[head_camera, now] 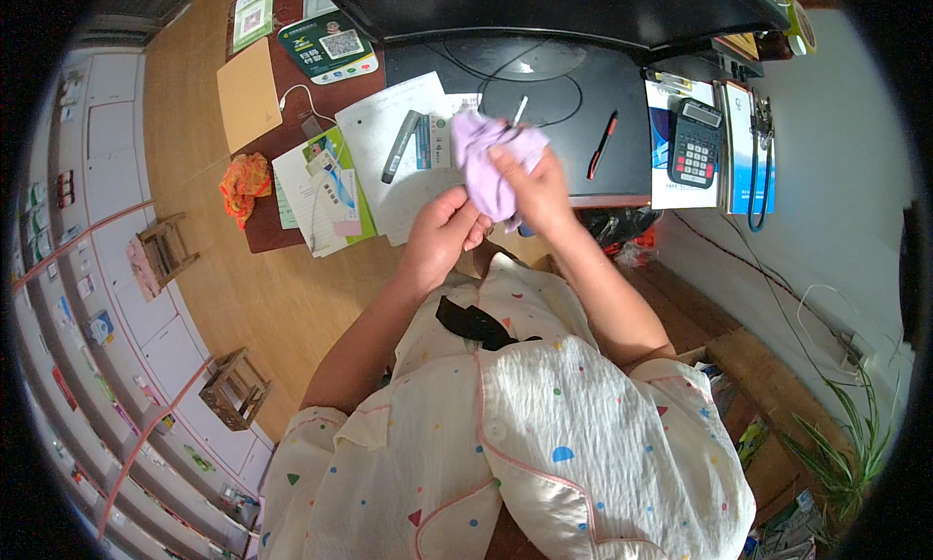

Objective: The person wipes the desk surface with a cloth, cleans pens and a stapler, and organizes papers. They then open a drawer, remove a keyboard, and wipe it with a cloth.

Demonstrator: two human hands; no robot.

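A crumpled light-purple cloth point(485, 166) is held up over the near edge of the desk. My right hand point(536, 188) grips it from the right, thumb on top. My left hand point(444, 232) is at the cloth's lower left edge with curled fingers; whether it pinches the fabric is unclear. Behind the cloth lie white papers point(375, 134) with a dark grey marker-like stick point(400, 148) and a small printed card point(439, 143). A black and red pen point(603, 145) rests on the black desk mat point(619, 72) to the right.
A calculator point(696, 141) sits on papers at the right. A monitor point(539, 6) stands at the back. At the left are an orange patterned cloth point(246, 188), a tan envelope point(249, 97) and a green sign point(329, 48). Wooden stools point(235, 389) stand on the floor near shelves.
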